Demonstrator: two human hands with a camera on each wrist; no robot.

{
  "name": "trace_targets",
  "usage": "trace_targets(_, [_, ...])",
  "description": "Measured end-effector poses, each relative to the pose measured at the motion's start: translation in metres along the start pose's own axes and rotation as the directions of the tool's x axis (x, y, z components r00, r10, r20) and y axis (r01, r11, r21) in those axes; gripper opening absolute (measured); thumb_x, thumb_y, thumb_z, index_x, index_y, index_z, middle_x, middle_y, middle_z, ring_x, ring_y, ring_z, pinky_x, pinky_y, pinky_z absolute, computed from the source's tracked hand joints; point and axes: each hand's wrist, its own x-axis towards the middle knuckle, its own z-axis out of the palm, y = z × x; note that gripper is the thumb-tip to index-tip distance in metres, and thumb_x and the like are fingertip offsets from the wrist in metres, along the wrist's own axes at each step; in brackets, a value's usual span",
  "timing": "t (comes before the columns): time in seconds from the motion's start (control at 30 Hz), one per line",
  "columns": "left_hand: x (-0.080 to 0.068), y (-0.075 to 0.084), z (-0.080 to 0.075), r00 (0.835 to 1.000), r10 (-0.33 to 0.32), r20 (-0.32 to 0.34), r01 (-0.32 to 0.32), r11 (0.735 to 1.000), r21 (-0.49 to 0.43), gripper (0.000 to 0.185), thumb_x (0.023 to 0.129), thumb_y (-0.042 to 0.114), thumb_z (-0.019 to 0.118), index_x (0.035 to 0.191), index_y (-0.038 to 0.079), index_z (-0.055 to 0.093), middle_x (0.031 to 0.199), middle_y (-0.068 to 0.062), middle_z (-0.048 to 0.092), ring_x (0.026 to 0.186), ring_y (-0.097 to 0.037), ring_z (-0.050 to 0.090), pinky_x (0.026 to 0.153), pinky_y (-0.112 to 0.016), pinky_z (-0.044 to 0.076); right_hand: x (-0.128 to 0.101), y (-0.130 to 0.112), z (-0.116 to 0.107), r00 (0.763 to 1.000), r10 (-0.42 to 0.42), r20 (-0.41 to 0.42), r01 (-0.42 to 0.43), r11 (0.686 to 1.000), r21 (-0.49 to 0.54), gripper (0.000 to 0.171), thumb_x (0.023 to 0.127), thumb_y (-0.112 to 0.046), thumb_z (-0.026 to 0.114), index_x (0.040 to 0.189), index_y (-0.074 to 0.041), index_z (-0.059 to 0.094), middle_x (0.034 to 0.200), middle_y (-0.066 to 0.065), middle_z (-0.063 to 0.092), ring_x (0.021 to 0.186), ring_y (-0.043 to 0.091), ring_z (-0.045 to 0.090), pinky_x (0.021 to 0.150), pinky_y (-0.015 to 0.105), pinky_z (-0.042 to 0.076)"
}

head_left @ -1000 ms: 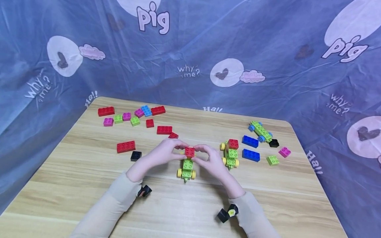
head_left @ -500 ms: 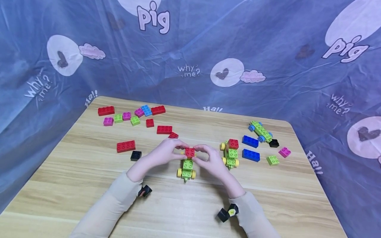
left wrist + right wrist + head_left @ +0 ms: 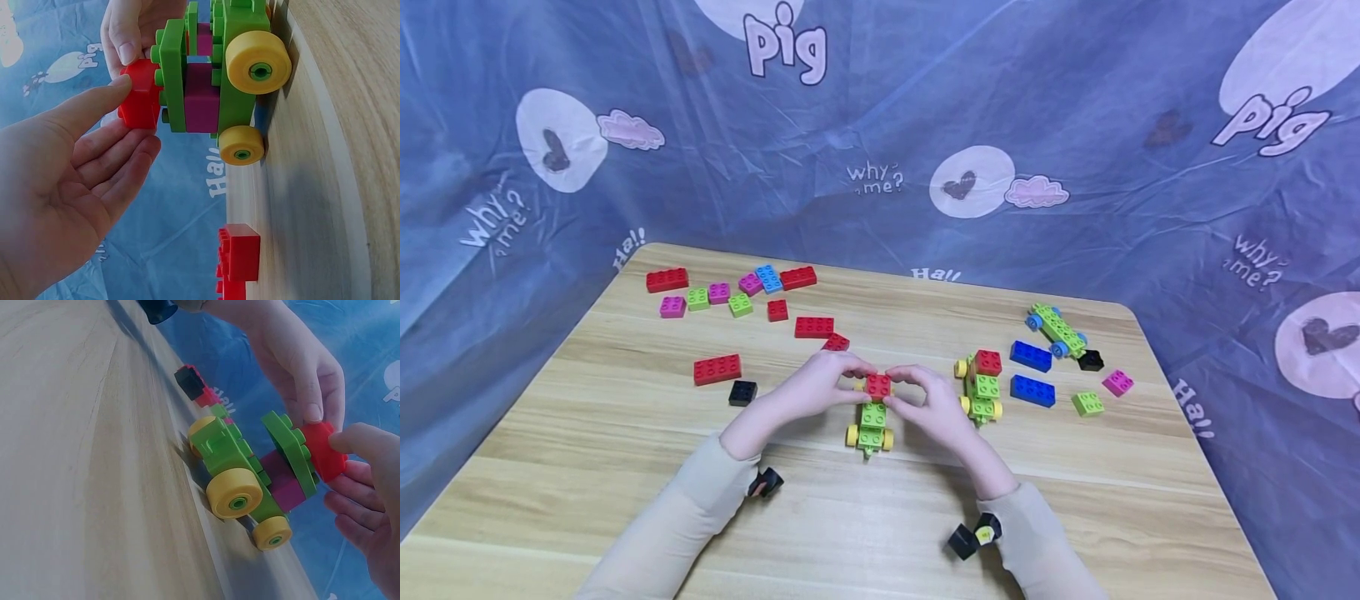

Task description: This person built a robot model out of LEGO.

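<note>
Both hands meet over a small toy car in the middle of the table. My left hand (image 3: 823, 382) pinches a red brick (image 3: 878, 386) between thumb and fingers from the left, while my right hand (image 3: 934, 408) grips its other side. The red brick sits at the top of a stack, right against the studs of a green brick (image 3: 174, 75). Below that a purple brick (image 3: 203, 100) stands on the green car base (image 3: 228, 447), which has yellow wheels (image 3: 234, 494). In the head view the hands partly hide the far wheels.
A similar car (image 3: 985, 387) with a red brick on top stands to the right. Beyond it are blue bricks (image 3: 1032, 391) and a green car base with blue wheels (image 3: 1056, 331). Several loose bricks lie back left, including a red one (image 3: 717, 369) and a black one (image 3: 743, 393).
</note>
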Motion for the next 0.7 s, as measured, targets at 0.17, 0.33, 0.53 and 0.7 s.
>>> trace_targets(0.17, [0.0003, -0.0007, 0.0007, 1.000, -0.007, 0.007, 0.007, 1.000, -0.004, 0.040, 0.086, 0.023, 0.075, 0.120, 0.004, 0.068, 0.113, -0.008, 0.071, 0.104, -0.021, 0.067, 0.094, -0.035, 0.054, -0.0004, -0.0006, 0.0004, 1.000, 0.000, 0.000, 0.000, 1.000, -0.001, 0.036, 0.084, -0.016, 0.075, 0.118, -0.005, 0.066, 0.115, 0.011, 0.070, 0.110, 0.029, 0.065, 0.100, 0.050, 0.049])
trace_targets(0.33, [0.0009, -0.0013, 0.0009, 1.000, -0.006, 0.007, 0.006, 1.000, -0.003, 0.039, 0.086, 0.022, 0.075, 0.120, 0.004, 0.068, 0.114, -0.008, 0.072, 0.105, -0.021, 0.067, 0.094, -0.035, 0.054, -0.0004, -0.0015, 0.0005, 1.000, 0.007, 0.005, -0.007, 1.000, 0.007, 0.037, 0.084, -0.015, 0.075, 0.118, -0.004, 0.066, 0.116, 0.012, 0.070, 0.111, 0.029, 0.065, 0.101, 0.050, 0.048])
trace_targets(0.53, [0.0008, -0.0025, 0.0007, 1.000, -0.001, 0.012, 0.001, 1.000, 0.003, 0.038, 0.087, 0.022, 0.075, 0.120, 0.004, 0.068, 0.114, -0.008, 0.072, 0.106, -0.021, 0.067, 0.094, -0.035, 0.054, 0.0000, -0.0015, 0.0010, 1.000, 0.006, 0.006, -0.006, 1.000, 0.011, 0.037, 0.084, -0.015, 0.075, 0.118, -0.005, 0.066, 0.116, 0.012, 0.070, 0.111, 0.029, 0.064, 0.101, 0.051, 0.048])
trace_targets(0.7, [0.0008, -0.0018, 0.0007, 1.000, 0.007, 0.008, -0.007, 1.000, 0.011, 0.037, 0.086, 0.022, 0.075, 0.119, 0.005, 0.069, 0.114, -0.007, 0.072, 0.106, -0.021, 0.067, 0.094, -0.035, 0.054, 0.0002, -0.0004, 0.0016, 1.000, 0.009, 0.005, -0.009, 1.000, 0.008, 0.037, 0.084, -0.015, 0.075, 0.118, -0.005, 0.066, 0.116, 0.011, 0.070, 0.111, 0.029, 0.064, 0.101, 0.051, 0.048])
